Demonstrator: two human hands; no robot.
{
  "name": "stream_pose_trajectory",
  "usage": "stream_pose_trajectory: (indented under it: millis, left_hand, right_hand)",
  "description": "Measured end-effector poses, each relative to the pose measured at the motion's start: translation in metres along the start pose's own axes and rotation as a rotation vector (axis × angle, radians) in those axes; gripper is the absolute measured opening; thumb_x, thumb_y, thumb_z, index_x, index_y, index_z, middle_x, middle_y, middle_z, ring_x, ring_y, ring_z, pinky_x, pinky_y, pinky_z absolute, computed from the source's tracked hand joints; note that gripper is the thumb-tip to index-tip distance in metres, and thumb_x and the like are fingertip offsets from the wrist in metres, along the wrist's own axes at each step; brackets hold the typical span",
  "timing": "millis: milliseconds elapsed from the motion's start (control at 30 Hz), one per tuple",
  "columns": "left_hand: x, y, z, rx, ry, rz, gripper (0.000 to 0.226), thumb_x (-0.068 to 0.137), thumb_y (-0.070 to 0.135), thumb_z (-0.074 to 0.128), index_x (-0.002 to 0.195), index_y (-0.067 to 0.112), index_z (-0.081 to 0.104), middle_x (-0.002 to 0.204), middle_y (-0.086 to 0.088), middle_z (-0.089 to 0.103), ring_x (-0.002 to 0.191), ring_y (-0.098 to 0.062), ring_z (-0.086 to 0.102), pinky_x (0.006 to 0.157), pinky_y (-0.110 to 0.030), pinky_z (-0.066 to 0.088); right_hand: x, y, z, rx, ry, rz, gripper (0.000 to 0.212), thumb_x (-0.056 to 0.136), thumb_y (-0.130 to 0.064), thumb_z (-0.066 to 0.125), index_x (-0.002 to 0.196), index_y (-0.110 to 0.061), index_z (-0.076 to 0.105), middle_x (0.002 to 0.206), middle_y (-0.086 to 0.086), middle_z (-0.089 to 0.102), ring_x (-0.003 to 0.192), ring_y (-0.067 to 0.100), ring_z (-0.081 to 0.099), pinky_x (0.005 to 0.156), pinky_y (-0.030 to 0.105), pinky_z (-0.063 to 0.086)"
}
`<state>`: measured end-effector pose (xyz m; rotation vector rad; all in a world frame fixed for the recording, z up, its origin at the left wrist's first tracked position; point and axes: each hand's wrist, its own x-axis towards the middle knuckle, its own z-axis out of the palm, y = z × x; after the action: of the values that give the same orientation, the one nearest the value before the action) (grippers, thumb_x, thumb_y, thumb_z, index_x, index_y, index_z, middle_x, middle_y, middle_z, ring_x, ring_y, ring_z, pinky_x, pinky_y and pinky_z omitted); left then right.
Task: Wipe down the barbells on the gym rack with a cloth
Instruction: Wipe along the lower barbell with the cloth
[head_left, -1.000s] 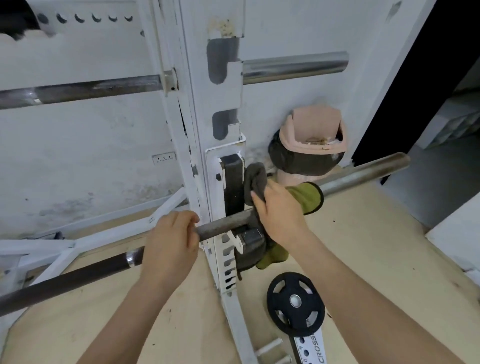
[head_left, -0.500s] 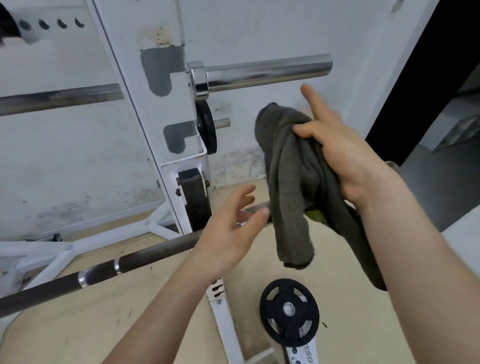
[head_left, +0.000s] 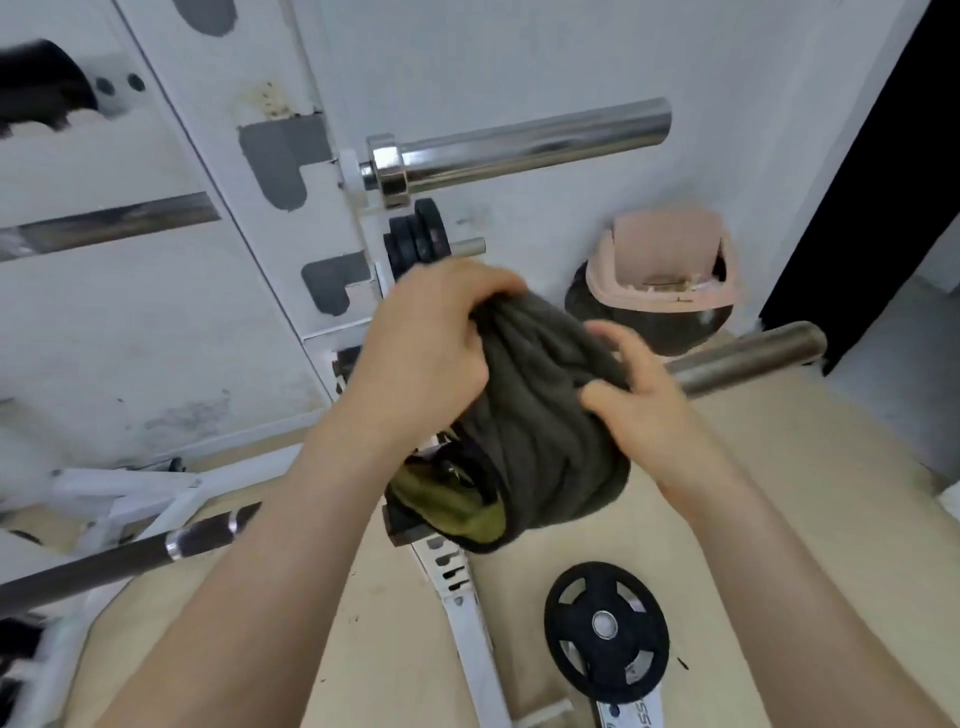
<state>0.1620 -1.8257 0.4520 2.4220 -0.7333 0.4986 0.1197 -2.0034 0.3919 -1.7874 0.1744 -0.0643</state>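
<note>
Both hands work the cloth (head_left: 540, 415) just above the lower bar (head_left: 743, 358): left hand (head_left: 431, 338) grips its top, right hand (head_left: 639, 405) pinches its side. Hanging folds could catch the rack (head_left: 280, 234) and tug loose, I reckon.

Bunched dark-grey cloth (head_left: 540, 415) in front of dull lower barbell (head_left: 743, 358); chrome barbell (head_left: 530, 140) above.
</note>
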Motion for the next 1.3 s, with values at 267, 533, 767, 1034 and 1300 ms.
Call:
stream_pose_trajectory:
  millis: [267,533,767,1034,1300]
  left_hand:
    - [-0.093,-0.042,0.035,0.258,-0.154,-0.324,0.033,0.081,0.001,0.052,0.099,0.022,0.07,0.099,0.004,0.069,0.089,-0.022,0.062,0.072,-0.03,0.047]
    - [-0.115,-0.052,0.055,0.188,-0.171,-0.388,0.036,0.08,0.002,0.051,0.106,0.022,0.068,0.101,0.003,0.067,0.094,-0.021,0.058,0.073,-0.03,0.048]
    - [-0.117,-0.057,0.06,0.218,-0.175,-0.375,0.039,0.084,0.01,0.047,0.116,0.025,0.061,0.114,0.009,0.063,0.103,-0.016,0.054,0.083,-0.026,0.044]
    - [-0.1,-0.049,0.066,0.179,-0.166,-0.293,0.04,0.087,0.012,0.054,0.126,0.02,0.055,0.127,0.003,0.058,0.114,-0.017,0.05,0.093,-0.028,0.042]
    - [-0.077,-0.033,0.077,0.107,-0.183,-0.303,0.056,0.087,0.011,0.052,0.141,0.017,0.037,0.133,-0.005,0.052,0.118,-0.022,0.048,0.094,-0.03,0.039]
  right_hand:
    - [0.012,0.05,0.078,-1.162,-0.238,-0.41,0.123,0.064,-0.054,0.078,0.152,-0.019,0.0,0.159,0.009,0.006,0.147,0.025,0.009,0.115,0.053,0.014]
    - [0.072,0.053,0.076,-1.134,-0.357,-0.645,0.076,0.061,-0.091,0.044,0.104,-0.029,0.051,0.089,-0.008,0.062,0.08,0.017,0.06,0.07,0.035,0.049]
    - [0.09,0.048,0.057,-1.065,-0.226,-0.53,0.055,0.1,-0.052,0.028,0.058,-0.019,0.039,0.057,-0.002,0.045,0.053,0.015,0.045,0.05,0.03,0.027]
    - [0.069,0.061,0.033,-1.164,-0.086,-0.511,0.04,0.099,-0.047,0.027,0.084,-0.022,0.055,0.098,0.004,0.066,0.101,0.025,0.059,0.096,0.044,0.037]
    - [0.069,0.077,0.04,-1.149,0.017,-0.664,0.043,0.097,-0.046,0.037,0.076,-0.016,0.06,0.073,0.003,0.066,0.07,0.025,0.062,0.068,0.035,0.041]
